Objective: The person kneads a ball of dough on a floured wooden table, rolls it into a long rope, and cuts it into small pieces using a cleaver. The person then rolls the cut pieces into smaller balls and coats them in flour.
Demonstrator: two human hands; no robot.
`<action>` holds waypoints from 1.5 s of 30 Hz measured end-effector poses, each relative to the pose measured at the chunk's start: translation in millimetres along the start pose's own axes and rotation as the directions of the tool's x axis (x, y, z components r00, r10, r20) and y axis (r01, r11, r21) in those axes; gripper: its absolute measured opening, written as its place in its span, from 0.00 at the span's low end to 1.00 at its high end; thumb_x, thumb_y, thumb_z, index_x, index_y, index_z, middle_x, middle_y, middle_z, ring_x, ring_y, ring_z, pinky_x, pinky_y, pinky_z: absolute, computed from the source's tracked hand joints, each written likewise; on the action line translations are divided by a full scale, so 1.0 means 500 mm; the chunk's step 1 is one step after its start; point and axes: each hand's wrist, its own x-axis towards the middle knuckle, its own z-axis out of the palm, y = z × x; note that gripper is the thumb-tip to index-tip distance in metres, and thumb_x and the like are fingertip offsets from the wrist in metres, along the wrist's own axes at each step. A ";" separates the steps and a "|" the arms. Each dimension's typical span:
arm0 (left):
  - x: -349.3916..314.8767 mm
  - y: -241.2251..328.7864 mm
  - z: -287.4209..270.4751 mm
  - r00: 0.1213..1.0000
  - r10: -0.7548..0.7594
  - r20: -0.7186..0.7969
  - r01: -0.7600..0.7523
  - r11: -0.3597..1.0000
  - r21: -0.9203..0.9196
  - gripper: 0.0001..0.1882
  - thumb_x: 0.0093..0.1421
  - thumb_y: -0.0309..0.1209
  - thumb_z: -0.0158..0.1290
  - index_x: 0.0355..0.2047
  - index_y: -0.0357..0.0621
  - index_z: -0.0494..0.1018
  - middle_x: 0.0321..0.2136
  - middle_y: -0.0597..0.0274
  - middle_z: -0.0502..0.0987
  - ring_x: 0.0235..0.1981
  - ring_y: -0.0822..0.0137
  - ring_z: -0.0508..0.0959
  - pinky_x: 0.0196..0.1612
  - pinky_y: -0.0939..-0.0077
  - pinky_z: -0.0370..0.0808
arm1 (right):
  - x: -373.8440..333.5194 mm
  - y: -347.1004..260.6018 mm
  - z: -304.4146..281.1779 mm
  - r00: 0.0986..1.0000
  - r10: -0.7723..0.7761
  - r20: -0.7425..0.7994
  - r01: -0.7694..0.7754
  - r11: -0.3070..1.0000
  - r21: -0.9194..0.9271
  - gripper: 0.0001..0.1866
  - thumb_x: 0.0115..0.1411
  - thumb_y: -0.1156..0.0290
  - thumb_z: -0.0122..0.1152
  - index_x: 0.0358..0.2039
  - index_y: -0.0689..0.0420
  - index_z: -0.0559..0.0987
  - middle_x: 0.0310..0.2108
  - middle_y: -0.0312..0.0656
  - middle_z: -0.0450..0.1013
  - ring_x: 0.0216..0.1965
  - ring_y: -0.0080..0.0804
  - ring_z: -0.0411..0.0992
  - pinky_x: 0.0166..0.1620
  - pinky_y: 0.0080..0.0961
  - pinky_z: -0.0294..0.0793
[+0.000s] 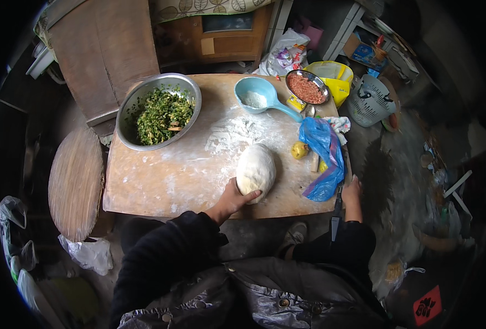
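A smooth, pale lump of dough rests on the floury wooden board near its front middle. My left hand grips the near end of the dough, thumb across its front. At the board's right edge is my right hand, fingers curled beside the dark handle of what looks like a knife. Its grey end points back toward my leg, past the board's edge. White flour is spread behind the dough. A light blue ladle-shaped scoop with flour inside stands farther back.
A large metal bowl of chopped greens stands at the back left. Back right is a metal dish of minced meat. A blue plastic bag, a yellowish round fruit or vegetable and a cloth lie on the right. A round woven stool stands left.
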 end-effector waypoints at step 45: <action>0.022 0.084 -0.027 0.783 0.544 0.302 -0.476 0.211 0.854 0.22 0.54 0.33 0.57 0.50 0.45 0.70 0.46 0.55 0.70 0.48 0.52 0.72 0.48 0.63 0.74 | -0.362 -0.263 -0.151 0.828 -0.510 0.234 0.538 0.840 -0.074 0.17 0.62 0.63 0.56 0.47 0.55 0.65 0.28 0.54 0.77 0.31 0.58 0.76 0.34 0.52 0.74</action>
